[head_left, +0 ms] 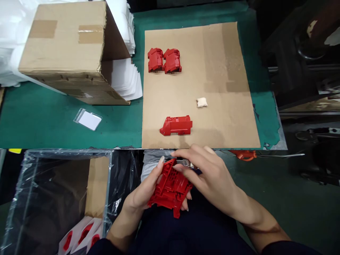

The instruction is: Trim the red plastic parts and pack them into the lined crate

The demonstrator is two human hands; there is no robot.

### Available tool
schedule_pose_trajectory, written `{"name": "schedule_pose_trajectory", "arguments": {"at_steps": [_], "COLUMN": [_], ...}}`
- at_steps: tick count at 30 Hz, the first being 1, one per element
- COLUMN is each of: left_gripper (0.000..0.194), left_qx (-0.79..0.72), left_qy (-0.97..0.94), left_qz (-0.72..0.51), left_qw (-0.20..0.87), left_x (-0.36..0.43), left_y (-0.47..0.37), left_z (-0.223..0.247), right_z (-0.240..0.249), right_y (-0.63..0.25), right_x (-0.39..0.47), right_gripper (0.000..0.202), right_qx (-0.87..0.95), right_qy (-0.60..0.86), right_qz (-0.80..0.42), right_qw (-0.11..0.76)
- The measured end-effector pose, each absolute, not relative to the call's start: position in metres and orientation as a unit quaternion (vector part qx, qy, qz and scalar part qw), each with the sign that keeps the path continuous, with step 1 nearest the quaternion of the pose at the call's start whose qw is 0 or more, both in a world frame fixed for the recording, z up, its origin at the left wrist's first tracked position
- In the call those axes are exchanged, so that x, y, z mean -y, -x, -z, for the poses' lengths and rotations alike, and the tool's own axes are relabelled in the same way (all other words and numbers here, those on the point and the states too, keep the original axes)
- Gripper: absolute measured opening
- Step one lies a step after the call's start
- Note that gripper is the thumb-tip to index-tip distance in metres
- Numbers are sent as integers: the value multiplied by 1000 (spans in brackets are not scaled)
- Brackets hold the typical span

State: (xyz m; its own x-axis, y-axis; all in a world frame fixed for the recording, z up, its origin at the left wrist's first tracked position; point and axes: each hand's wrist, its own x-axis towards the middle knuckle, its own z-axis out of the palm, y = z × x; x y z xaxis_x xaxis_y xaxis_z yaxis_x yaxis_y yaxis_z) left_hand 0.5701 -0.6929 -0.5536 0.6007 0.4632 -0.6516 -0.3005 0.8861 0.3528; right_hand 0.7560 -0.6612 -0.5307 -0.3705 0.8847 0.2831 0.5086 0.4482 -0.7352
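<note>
A red plastic part (172,187) with ribs and a grille is held in front of my body, below the table's edge. My left hand (147,187) grips it from the left, thumb on its upper left side and fingertips showing at its lower right. Bent over the part's top right is my right hand (208,173), its thumb and index finger closed near the upper edge; what they pinch, if anything, is too small to name. On the cardboard sheet (223,124) lie a red part (177,125) near the front edge and two red parts (155,60) (172,61) side by side farther back.
A small cream pad (202,102) rests on the sheet. To the left stand an open cardboard box (66,46) with white sheets (126,78) and a clear bag (89,119). A plastic-lined bin (110,184) holds wrapped red pieces (85,232). An orange-handled tool (245,155) is at the right edge.
</note>
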Motion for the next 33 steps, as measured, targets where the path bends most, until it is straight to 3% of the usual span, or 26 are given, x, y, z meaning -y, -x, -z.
{"name": "schedule_pose_trajectory", "arguments": {"at_steps": [4,7,10,14,19,27,33], "left_gripper": [54,65,74,71,72,74,71], "left_qx": [-441,-397,-352,-333,-315,-305,-305], "left_qy": [-83,-86,-103,-105,-101,-93,-77], "left_qz": [-237,-216,-200,-204,-193,-188,-233], "left_qw": [861,888,908,914,924,929,920], "left_x": [691,686,683,681,680,678,673], "left_y": [-574,-578,-579,-578,-575,-572,-571], "left_z": [547,544,544,543,540,543,551], "right_z": [532,537,543,551,571,636,627], "right_y": [-751,-749,-749,-756,-770,-837,-816], "right_x": [653,650,648,645,636,576,582], "right_gripper": [11,9,11,9,19,18,31], "right_qx": [755,744,743,713,705,633,635], "right_qy": [425,433,471,545,593,754,743], "right_qz": [-353,-359,-259,-154,-135,-24,3], "right_qw": [354,362,398,412,365,172,212]}}
